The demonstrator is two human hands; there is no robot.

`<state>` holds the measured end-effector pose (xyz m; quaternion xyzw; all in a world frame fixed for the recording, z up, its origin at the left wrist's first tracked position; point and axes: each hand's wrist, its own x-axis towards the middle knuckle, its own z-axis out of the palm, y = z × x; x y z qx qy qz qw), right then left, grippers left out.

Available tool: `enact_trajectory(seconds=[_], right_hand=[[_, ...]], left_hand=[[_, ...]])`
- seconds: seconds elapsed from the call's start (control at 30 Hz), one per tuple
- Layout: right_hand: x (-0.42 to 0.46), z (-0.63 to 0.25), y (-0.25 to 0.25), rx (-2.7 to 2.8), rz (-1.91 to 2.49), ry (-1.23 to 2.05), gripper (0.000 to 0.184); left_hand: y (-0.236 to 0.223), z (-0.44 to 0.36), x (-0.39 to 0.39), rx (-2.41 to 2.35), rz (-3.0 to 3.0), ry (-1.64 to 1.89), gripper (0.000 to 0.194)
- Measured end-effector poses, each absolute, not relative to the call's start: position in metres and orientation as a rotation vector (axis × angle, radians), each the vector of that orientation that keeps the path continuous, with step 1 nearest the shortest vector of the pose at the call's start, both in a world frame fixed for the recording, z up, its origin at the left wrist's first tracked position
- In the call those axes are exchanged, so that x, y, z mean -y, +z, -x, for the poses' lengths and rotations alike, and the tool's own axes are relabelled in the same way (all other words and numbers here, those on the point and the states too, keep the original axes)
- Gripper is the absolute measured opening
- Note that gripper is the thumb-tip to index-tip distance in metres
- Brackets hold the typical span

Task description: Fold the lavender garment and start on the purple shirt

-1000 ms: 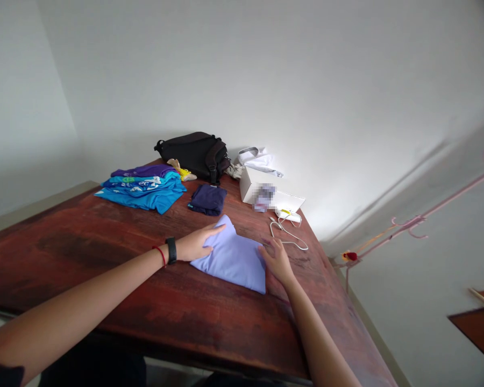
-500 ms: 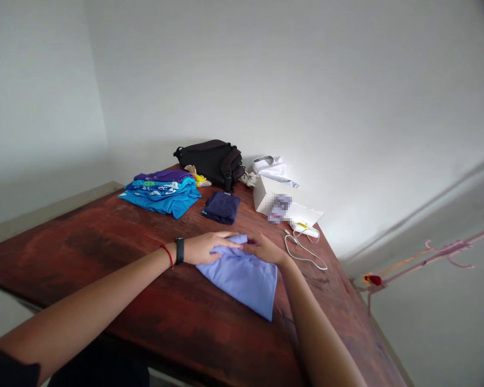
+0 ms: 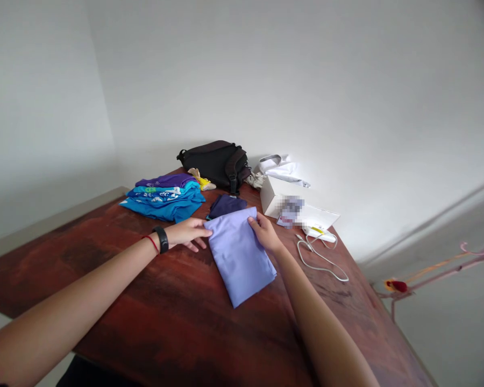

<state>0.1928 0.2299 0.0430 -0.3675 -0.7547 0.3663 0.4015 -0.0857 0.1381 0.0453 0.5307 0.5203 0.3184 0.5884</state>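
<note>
In the head view, one folded lilac cloth [image 3: 242, 258] hangs aslant over one table [image 3: 165, 317], partly hiding one navy cloth [image 3: 226, 205]. Two garments, blue [image 3: 161, 204] and purple [image 3: 165, 180], lie together. One bag [image 3: 210, 163] and one box [image 3: 269, 198] sit behind, contents unseen. Forearms reach forward: the left hand [image 3: 185, 232] pinches the lilac cloth's far left corner; the right hand [image 3: 266, 234] grips its far right.

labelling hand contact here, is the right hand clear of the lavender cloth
No, the right hand holds the lavender cloth near its upper right corner, thumb on top.
</note>
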Motion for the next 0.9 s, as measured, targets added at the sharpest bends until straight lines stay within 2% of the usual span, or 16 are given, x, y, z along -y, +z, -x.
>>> enact_trajectory(seconds=[0.13,0.33,0.53,0.73,0.8,0.9], right_hand=[[-0.239,-0.180,0.031,1.618,0.932,1.112,0.042],[-0.243,-0.177,0.025,1.550,0.945,1.134,0.044],[-0.259,-0.178,0.029,1.501,1.023,1.075,0.050],[-0.321,-0.162,0.044,1.451,1.121,0.947,0.050],[-0.338,-0.156,0.043,1.462,1.154,0.916,0.048],[-0.347,-0.148,0.028,1.532,1.190,0.882,0.041]], left_hand=[[0.043,0.069,-0.137,-1.066,-1.055,0.706,0.068],[0.031,0.046,-0.139,-1.217,-1.068,0.812,0.068],[0.045,0.057,-0.158,-1.234,-1.114,0.963,0.055],[0.068,0.070,-0.235,-1.334,-1.308,1.155,0.034],[0.068,0.073,-0.264,-1.419,-1.321,1.143,0.036],[0.053,0.078,-0.291,-1.566,-1.321,1.097,0.052]])
